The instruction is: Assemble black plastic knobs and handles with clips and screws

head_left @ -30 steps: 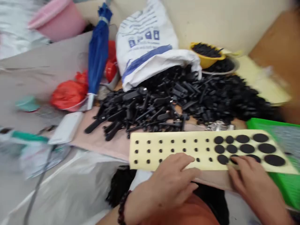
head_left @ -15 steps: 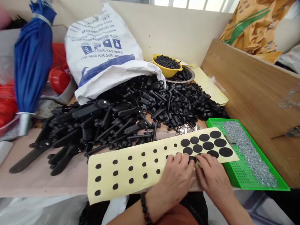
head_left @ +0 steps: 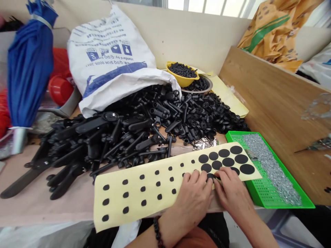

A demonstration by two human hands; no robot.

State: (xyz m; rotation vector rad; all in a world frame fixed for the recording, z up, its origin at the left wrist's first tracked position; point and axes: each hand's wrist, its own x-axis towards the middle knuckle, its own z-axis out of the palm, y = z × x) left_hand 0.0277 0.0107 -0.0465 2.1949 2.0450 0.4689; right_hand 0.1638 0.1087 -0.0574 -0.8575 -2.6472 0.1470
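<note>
A long pale yellow sticker sheet (head_left: pixel 152 203) with rows of black dots on its left and larger black discs on its right lies over the table's front edge. My left hand (head_left: pixel 195 194) is closed at its near edge, fingers curled on the paper beside a black disc (head_left: pixel 210 176). Just right of that disc, my right hand (head_left: pixel 234 191) pinches the sheet with thumb and index finger close together. The fingertips of both hands nearly meet there. Whether the disc's edge is lifted is hidden by my fingers.
A green basket (head_left: pixel 309 203) of small metal pieces stands at right, under the sheet's end. Behind lie heaped black plastic parts (head_left: pixel 139 134), a white sack (head_left: pixel 103 44), a yellow bowl (head_left: pixel 184 82) and small metal clips (head_left: pixel 204 143). A wooden board (head_left: pixel 271 113) borders the right.
The view has shifted slightly, so most things sit a little further left. Both hands stay at the same disc, with only small finger movement.
</note>
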